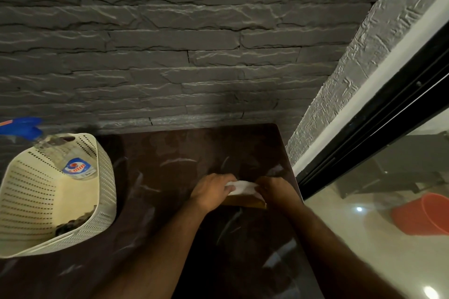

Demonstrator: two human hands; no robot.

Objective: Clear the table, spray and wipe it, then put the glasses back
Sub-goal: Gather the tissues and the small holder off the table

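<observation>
On the dark tabletop (170, 177), one white cloth (243, 187) lay between two hands, the left hand (213, 190) and right hand (277, 189) each curled in a grip on it; one spray bottle (73, 165) stood in one basket (48, 213).

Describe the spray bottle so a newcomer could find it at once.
Start at the dark marbled table under the grey stone wall. At its left stands a cream perforated plastic basket. Leaning inside is the clear spray bottle, the only thing with a blue trigger head and a blue-and-red label.
</observation>
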